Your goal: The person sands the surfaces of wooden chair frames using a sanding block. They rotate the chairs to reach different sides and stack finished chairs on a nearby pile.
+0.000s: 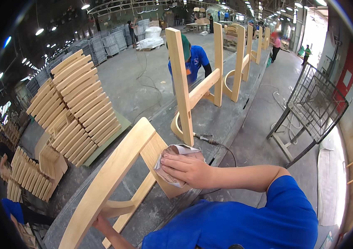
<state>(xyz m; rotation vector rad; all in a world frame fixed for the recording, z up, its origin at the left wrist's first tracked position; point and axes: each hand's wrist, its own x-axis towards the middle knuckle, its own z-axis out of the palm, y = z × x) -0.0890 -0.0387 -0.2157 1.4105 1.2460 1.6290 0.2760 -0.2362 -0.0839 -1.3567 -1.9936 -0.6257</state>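
A pale wooden chair frame (109,182) with a curved rail and a flat panel stands tilted on the long grey workbench (151,216). My right hand (191,168) presses a folded sheet of brown sandpaper (172,176) against the panel, fingers bent over the sheet. At the lower left my left hand (100,223) grips the frame by its curved inner piece; some of its fingers are hidden behind the wood. Just beyond my right hand, another wooden frame (181,79) stands upright on the bench.
An air hose nozzle (205,138) lies on the bench by the second frame. Across the bench a person in a blue shirt (197,58) bends forward. Stacked curved wooden parts (87,103) rise at the left. A black metal rack (313,108) stands at the right.
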